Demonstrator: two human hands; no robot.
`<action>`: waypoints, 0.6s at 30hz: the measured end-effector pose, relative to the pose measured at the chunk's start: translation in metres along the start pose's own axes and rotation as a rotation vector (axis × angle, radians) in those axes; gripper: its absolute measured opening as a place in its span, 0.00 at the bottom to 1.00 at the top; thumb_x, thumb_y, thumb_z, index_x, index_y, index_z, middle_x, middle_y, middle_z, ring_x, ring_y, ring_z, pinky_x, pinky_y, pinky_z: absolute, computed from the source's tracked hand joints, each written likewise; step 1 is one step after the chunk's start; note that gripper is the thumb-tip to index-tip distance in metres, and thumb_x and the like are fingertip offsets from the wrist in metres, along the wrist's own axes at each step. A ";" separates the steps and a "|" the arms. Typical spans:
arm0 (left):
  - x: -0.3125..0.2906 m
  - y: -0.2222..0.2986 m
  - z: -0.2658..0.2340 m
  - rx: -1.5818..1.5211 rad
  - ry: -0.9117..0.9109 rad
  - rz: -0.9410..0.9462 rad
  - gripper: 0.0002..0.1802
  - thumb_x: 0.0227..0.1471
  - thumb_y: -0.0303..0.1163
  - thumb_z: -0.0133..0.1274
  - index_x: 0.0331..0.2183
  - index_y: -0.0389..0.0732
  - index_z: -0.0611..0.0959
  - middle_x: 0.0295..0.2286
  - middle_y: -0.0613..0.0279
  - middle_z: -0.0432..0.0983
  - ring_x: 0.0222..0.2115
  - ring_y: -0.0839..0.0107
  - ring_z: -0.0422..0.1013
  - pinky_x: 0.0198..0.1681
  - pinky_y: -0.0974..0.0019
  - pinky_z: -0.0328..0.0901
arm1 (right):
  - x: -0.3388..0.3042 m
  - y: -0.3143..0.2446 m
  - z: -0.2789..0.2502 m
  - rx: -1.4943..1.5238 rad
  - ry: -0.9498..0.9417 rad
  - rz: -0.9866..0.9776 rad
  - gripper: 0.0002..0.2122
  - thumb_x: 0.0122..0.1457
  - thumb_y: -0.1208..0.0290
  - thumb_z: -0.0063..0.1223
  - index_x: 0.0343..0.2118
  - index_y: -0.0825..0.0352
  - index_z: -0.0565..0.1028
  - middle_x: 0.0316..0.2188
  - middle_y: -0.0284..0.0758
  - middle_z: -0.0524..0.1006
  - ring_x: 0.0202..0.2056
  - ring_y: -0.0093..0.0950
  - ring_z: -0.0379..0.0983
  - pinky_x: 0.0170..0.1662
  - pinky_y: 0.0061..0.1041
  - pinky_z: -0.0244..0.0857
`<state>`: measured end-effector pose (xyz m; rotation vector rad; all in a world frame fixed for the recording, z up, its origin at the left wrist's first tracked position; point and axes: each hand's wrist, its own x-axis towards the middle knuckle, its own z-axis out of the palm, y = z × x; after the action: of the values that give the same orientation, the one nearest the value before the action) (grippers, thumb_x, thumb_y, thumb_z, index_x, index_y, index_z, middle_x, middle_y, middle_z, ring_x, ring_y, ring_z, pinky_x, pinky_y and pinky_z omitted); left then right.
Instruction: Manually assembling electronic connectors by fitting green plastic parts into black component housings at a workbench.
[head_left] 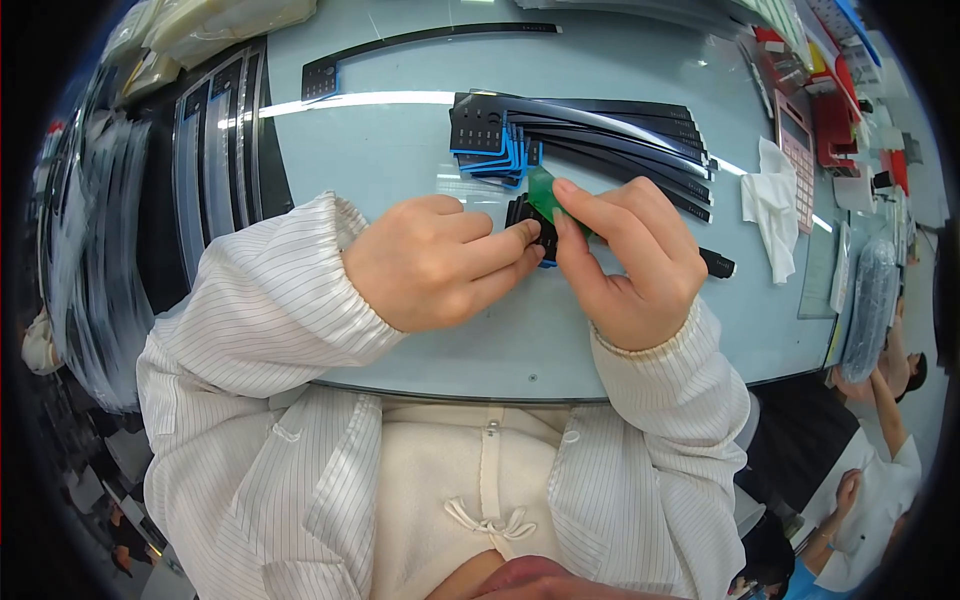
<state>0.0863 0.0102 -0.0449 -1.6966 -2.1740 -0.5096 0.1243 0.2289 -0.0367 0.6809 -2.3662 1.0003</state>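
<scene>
My right hand (pixel 635 262) pinches a small green translucent scraper (pixel 545 193) between thumb and fingers. Its edge meets the wide end of a black L-shaped panel strip (pixel 517 212) lying on the table. From the left, my left hand (pixel 430 262) presses its fingertips onto that same wide end, the other fingers curled in. Part of the strip is hidden under both hands, and its narrow end (pixel 717 263) shows beyond my right hand. Just behind, a fanned pile of similar black strips with blue edges (pixel 600 130) lies spread to the right.
Another black strip (pixel 430 42) lies alone at the back of the pale table (pixel 390 140). Clear plastic sheets (pixel 100 250) and dark framed panels (pixel 215 150) stack at left. At right are a white cloth (pixel 770 205) and a pink calculator (pixel 795 150). Other people sit at the far right.
</scene>
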 end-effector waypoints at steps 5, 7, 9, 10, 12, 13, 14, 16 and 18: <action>0.000 0.000 0.002 -0.008 0.017 0.003 0.09 0.44 0.26 0.61 0.32 0.36 0.86 0.32 0.66 0.78 0.22 0.76 0.69 0.20 0.71 0.64 | 0.002 -0.001 -0.002 -0.025 -0.001 0.003 0.16 0.44 0.91 0.64 0.38 0.75 0.82 0.24 0.37 0.77 0.23 0.24 0.72 0.24 0.20 0.66; 0.000 -0.001 0.002 -0.017 0.020 0.005 0.09 0.44 0.26 0.61 0.32 0.36 0.86 0.32 0.65 0.78 0.22 0.76 0.69 0.20 0.71 0.64 | 0.003 0.003 0.004 0.002 0.095 -0.034 0.16 0.42 0.91 0.64 0.37 0.75 0.82 0.23 0.36 0.77 0.23 0.24 0.71 0.24 0.19 0.64; 0.000 -0.001 0.002 -0.004 0.006 0.015 0.08 0.44 0.26 0.61 0.31 0.37 0.86 0.32 0.65 0.78 0.22 0.76 0.69 0.20 0.71 0.64 | 0.002 0.003 0.004 0.002 0.069 -0.023 0.16 0.42 0.91 0.63 0.37 0.75 0.82 0.23 0.36 0.76 0.22 0.24 0.71 0.23 0.19 0.64; 0.000 -0.001 0.002 -0.004 0.006 0.015 0.08 0.44 0.26 0.61 0.31 0.37 0.86 0.32 0.65 0.78 0.22 0.76 0.69 0.20 0.71 0.64 | 0.002 0.003 0.004 0.005 0.043 -0.016 0.16 0.41 0.91 0.63 0.37 0.75 0.82 0.22 0.36 0.76 0.22 0.24 0.71 0.23 0.20 0.64; 0.001 -0.001 0.001 -0.007 0.008 0.001 0.08 0.44 0.26 0.62 0.31 0.37 0.86 0.32 0.65 0.78 0.22 0.76 0.68 0.20 0.71 0.64 | 0.001 0.001 0.001 0.000 0.028 -0.014 0.16 0.42 0.92 0.63 0.37 0.75 0.82 0.22 0.36 0.76 0.22 0.24 0.71 0.23 0.20 0.64; 0.000 -0.001 0.002 -0.006 0.007 0.000 0.08 0.44 0.26 0.62 0.31 0.37 0.86 0.32 0.65 0.78 0.22 0.76 0.68 0.20 0.71 0.64 | 0.001 0.000 -0.001 -0.002 0.014 -0.013 0.16 0.42 0.92 0.63 0.37 0.75 0.82 0.22 0.36 0.76 0.22 0.24 0.71 0.24 0.19 0.64; 0.000 0.000 0.004 -0.005 0.024 0.000 0.08 0.43 0.26 0.62 0.30 0.37 0.86 0.32 0.64 0.78 0.22 0.76 0.68 0.20 0.71 0.64 | 0.002 -0.001 -0.003 0.000 0.014 -0.014 0.16 0.42 0.92 0.63 0.37 0.75 0.82 0.22 0.36 0.76 0.22 0.24 0.71 0.24 0.19 0.64; 0.000 -0.001 0.005 -0.005 0.041 0.002 0.08 0.43 0.27 0.62 0.30 0.37 0.86 0.32 0.64 0.79 0.22 0.76 0.68 0.20 0.71 0.64 | 0.003 -0.002 -0.007 -0.002 -0.004 -0.006 0.16 0.42 0.92 0.62 0.37 0.75 0.82 0.22 0.36 0.76 0.22 0.23 0.70 0.24 0.19 0.63; 0.000 -0.002 0.004 -0.013 0.029 0.018 0.08 0.42 0.26 0.62 0.30 0.37 0.86 0.34 0.62 0.80 0.23 0.75 0.70 0.20 0.71 0.65 | 0.003 -0.001 -0.007 0.002 0.056 0.008 0.15 0.43 0.92 0.62 0.37 0.75 0.81 0.23 0.36 0.77 0.22 0.22 0.70 0.24 0.18 0.63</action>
<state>0.0846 0.0118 -0.0487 -1.7030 -2.1378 -0.5424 0.1243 0.2332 -0.0298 0.6370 -2.3219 1.0119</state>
